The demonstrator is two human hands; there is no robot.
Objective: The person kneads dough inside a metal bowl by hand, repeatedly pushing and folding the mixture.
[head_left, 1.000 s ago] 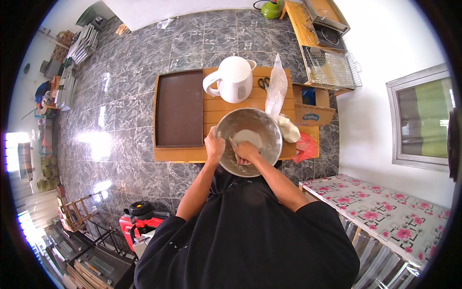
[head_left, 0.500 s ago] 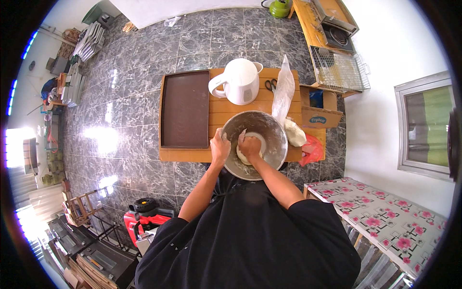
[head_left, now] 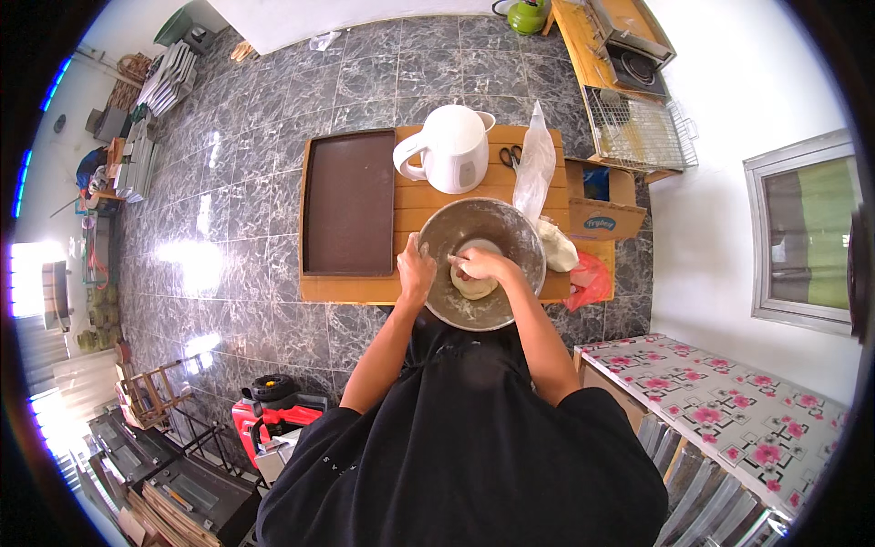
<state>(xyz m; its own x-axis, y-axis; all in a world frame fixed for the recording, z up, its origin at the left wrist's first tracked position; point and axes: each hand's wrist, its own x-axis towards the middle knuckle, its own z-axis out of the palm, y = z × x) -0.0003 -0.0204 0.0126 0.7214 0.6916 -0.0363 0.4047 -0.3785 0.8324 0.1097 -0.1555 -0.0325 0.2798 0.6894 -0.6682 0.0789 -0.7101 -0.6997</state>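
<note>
While your left hand curls its fingers around the left rim of the metal mixing bowl, your right hand lies over the dough inside it, mid-frame; whether those fingers pinch the dough I cannot tell; at upper centre stands the white electric kettle, left of the scissors; the brown baking tray lies left of centre on the wooden table.
</note>
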